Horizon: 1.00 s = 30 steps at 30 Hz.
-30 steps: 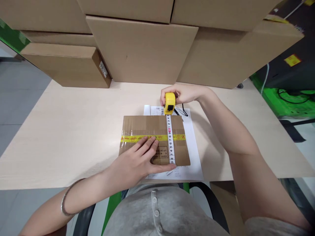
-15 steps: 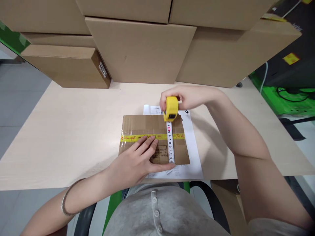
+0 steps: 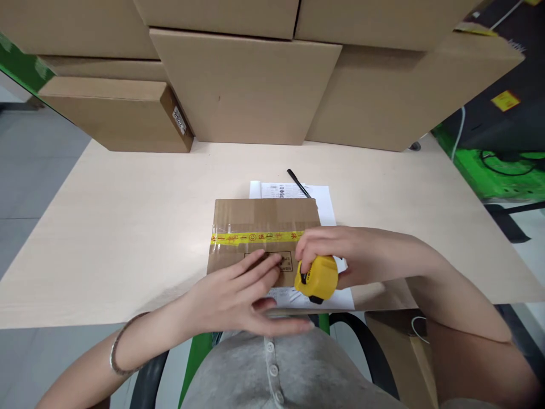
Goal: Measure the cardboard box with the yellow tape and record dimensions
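Observation:
A flat cardboard parcel [image 3: 259, 218] with a yellow tape strip [image 3: 251, 237] lies on a white sheet of paper [image 3: 326, 204] near the table's front edge. My right hand [image 3: 340, 253] is closed round a yellow tape measure [image 3: 318, 278] at the parcel's near right corner, and no blade shows. My left hand [image 3: 240, 295] hovers at the parcel's near edge with fingers stretched out, holding nothing. A black pen [image 3: 298, 183] lies at the far edge of the paper.
Large cardboard boxes [image 3: 244, 85] are stacked along the back of the pale wooden table [image 3: 128, 227]. A smaller box [image 3: 114, 113] sits at the back left. Green equipment with cables [image 3: 494, 170] stands to the right. A bracelet [image 3: 117, 349] circles my left wrist.
My right hand has brought the tape measure from the parcel's far edge to its near right corner, and the blade is gone from the parcel. My left hand slid back toward me.

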### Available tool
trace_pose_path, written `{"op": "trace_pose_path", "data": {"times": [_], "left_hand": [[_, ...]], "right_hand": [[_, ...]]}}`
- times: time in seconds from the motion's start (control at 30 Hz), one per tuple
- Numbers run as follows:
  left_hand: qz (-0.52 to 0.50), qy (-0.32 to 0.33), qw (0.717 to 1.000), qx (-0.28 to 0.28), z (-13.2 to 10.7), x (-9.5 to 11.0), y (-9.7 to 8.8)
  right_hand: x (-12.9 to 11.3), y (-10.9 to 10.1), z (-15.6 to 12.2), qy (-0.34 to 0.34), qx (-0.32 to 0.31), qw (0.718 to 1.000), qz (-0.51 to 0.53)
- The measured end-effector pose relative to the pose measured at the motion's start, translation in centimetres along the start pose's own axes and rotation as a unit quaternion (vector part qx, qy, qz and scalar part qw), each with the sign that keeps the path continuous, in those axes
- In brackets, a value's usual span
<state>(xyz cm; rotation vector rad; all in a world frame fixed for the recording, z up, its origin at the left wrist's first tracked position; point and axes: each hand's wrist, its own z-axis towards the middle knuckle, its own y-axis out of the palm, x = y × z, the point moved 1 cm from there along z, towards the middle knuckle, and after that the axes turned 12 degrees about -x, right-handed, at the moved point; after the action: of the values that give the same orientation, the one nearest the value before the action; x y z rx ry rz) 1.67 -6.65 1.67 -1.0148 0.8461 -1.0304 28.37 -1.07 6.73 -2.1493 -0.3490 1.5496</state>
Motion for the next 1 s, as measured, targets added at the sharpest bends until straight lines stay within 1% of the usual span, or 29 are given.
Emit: {"op": "trace_pose_path", "data": {"times": [0.03,0.07,0.1,0.13,0.17,0.2,0.23,0.27,0.3,0.33,0.37,0.4,0.43,0.47,0.5,0.53,0.57,0.63,0.67,0.7,0.73,0.77,0.87,0.93,0.97,1.0], "left_hand": [[-0.021,0.009,0.999,0.043,-0.3,0.0,-0.2],[-0.050,0.002,0.995,0.089,-0.8,-0.2,-0.3],[-0.089,-0.029,0.987,0.129,-1.3,-0.6,-0.3],[-0.130,-0.079,0.975,0.161,-1.9,-1.2,-0.2],[-0.172,-0.156,0.956,0.179,-2.5,-2.0,0.1],[-0.213,-0.250,0.926,0.185,-3.1,-2.9,0.5],[-0.260,-0.359,0.878,0.180,-3.6,-3.7,1.1],[-0.322,-0.463,0.808,0.173,-4.0,-4.5,1.8],[-0.400,-0.533,0.727,0.164,-4.2,-5.1,2.5],[-0.481,-0.567,0.650,0.157,-4.1,-5.5,3.1],[-0.557,-0.575,0.582,0.143,-4.0,-5.7,3.6],[-0.617,-0.568,0.529,0.128,-3.7,-5.9,4.0],[-0.657,-0.556,0.494,0.120,-3.3,-5.9,4.1],[-0.682,-0.541,0.477,0.122,-3.0,-6.0,4.0],[-0.691,-0.524,0.477,0.140,-2.7,-6.1,3.9],[-0.689,-0.503,0.491,0.176,-2.4,-6.2,3.7],[-0.678,-0.478,0.513,0.223,-2.1,-6.4,3.4],[-0.637,-0.411,0.570,0.317,-1.8,-6.9,3.0],[-0.613,-0.378,0.598,0.352,-1.6,-7.1,2.8],[-0.592,-0.352,0.621,0.375,-1.5,-7.2,2.8],[-0.578,-0.335,0.638,0.384,-1.4,-7.3,2.8],[-0.572,-0.327,0.647,0.383,-1.3,-7.4,2.8],[-0.594,-0.330,0.649,0.343,-1.5,-7.4,3.1],[-0.611,-0.321,0.650,0.318,-1.8,-7.3,3.4],[-0.616,-0.314,0.652,0.312,-1.9,-7.3,3.5],[-0.617,-0.306,0.654,0.313,-2.0,-7.3,3.6]], "right_hand": [[0.3,0.2,-0.7,0.004,0.014,1.000,0.022],[0.7,0.3,-1.3,0.015,0.038,0.998,0.047],[1.2,0.5,-1.9,0.032,0.077,0.994,0.076],[1.9,0.7,-2.4,0.050,0.135,0.984,0.109],[2.5,0.9,-2.8,0.068,0.210,0.964,0.145],[3.2,1.1,-3.0,0.085,0.289,0.936,0.182],[3.9,1.4,-3.0,0.099,0.365,0.900,0.217],[4.5,1.7,-2.8,0.106,0.429,0.863,0.247],[5.0,1.9,-2.5,0.112,0.471,0.832,0.271],[5.4,2.2,-2.1,0.119,0.491,0.812,0.291],[5.6,2.4,-1.7,0.125,0.493,0.805,0.306],[5.6,2.7,-1.3,0.129,0.486,0.804,0.316],[5.4,2.9,-1.2,0.129,0.478,0.807,0.322],[5.0,3.2,-1.3,0.126,0.473,0.808,0.327],[4.5,3.4,-1.6,0.120,0.475,0.806,0.333],[3.9,3.7,-2.1,0.110,0.482,0.801,0.338],[3.2,4.0,-2.7,0.096,0.490,0.796,0.343],[1.9,4.7,-4.0,0.074,0.495,0.796,0.339],[1.3,5.0,-4.6,0.071,0.490,0.805,0.326],[0.8,5.3,-5.1,0.075,0.482,0.818,0.305],[0.5,5.6,-5.6,0.084,0.471,0.833,0.278],[0.4,5.8,-5.9,0.096,0.457,0.848,0.252],[0.7,6.3,-6.6,0.110,0.403,0.884,0.211],[1.0,6.3,-6.8,0.106,0.373,0.897,0.213],[1.1,6.1,-6.9,0.100,0.375,0.896,0.214],[1.0,5.9,-6.9,0.093,0.394,0.891,0.209]]}}
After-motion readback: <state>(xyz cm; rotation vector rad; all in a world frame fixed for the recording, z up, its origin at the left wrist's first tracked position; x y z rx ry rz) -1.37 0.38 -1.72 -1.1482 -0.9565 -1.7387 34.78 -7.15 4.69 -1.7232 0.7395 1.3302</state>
